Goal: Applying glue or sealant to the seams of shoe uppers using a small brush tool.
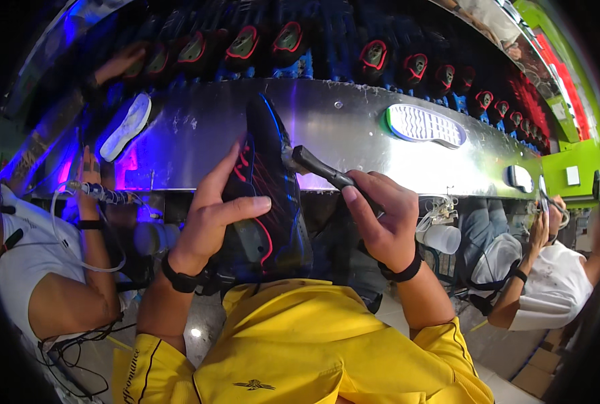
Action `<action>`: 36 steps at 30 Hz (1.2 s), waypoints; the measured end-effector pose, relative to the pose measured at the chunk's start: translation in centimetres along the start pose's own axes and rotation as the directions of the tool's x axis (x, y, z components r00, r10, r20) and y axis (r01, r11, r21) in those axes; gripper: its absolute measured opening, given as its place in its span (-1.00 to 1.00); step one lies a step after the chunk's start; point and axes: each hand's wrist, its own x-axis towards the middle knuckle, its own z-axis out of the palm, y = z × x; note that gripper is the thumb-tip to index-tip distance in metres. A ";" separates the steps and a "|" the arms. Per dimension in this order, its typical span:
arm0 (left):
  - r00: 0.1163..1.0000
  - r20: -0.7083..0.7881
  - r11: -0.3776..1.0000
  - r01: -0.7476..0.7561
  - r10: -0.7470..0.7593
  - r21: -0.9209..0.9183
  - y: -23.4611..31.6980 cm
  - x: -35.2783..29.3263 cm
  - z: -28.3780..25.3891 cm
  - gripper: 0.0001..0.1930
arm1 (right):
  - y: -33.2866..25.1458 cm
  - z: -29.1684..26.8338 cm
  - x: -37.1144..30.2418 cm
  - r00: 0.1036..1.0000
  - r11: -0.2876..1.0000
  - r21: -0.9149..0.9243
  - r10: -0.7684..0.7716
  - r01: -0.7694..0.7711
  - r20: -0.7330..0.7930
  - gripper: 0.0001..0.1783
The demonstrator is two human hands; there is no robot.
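The black shoe upper (pixel 283 209) is in the middle of the frame, its far end overlapping the metal bench (pixel 199 151) in view. The left hand (pixel 212 219) grasps it, with the thumb lying across it. The right hand (pixel 391 219) grips a black-handled brush (pixel 321 168), whose bristle end meets the upper's right side. I judge that the brushing is under way and not finished; how much of the edge is already coated, I cannot tell. One white sole (pixel 424 125) at upper right and another pale sole (pixel 126 128) at upper left lie apart from the upper, not fitted to it.
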 end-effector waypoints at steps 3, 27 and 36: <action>0.999 -0.041 1.000 0.012 -0.012 -0.012 -0.2 0.3 -0.3 -0.09 | 0.2 -0.8 -0.6 0.998 0.999 0.043 -0.008 0.006 0.054 -0.79; 0.984 -0.150 0.983 0.071 -0.097 -0.170 0.0 2.7 1.1 -0.21 | -0.2 -4.4 0.1 0.981 0.996 -0.014 0.090 -0.089 0.171 -0.79; 0.965 -0.194 0.967 0.131 -0.175 -0.219 0.1 3.1 0.4 -0.35 | 0.6 -6.1 -0.5 0.960 0.995 0.053 0.066 -0.084 0.273 -0.78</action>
